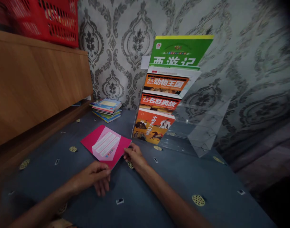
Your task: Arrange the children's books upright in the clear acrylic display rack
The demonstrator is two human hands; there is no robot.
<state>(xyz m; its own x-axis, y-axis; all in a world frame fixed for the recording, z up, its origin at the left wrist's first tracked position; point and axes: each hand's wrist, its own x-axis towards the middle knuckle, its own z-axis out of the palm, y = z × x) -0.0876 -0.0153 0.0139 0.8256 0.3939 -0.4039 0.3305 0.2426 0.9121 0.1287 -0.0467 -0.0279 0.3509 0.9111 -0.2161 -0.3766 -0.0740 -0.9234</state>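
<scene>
A pink book (pixel 88 139) with a pale printed panel of small text lies tilted in front of me, its near corner pointing toward me. My right hand (pixel 134 155) pinches its right corner between thumb and fingers. At the near corner is my left hand (pixel 101 177), fingers loosely bent and hanging apart below the thumb; it is beside the book's edge, and whether it touches is unclear. Just beyond my right hand, a clear tiered rack (pixel 204 139) holds an orange book (pixel 154 126) in front, with red, orange and green-covered books (pixel 180 47) stepped up behind it.
A small stack of books (pixel 108 109) lies against the wall at the back. On the left stands a wooden cabinet (pixel 40 85) with a red plastic basket (pixel 61 22) on top. The dark blue patterned cloth (pixel 159 180) covers the surface. Patterned wallpaper (pixel 116 50) closes off the back.
</scene>
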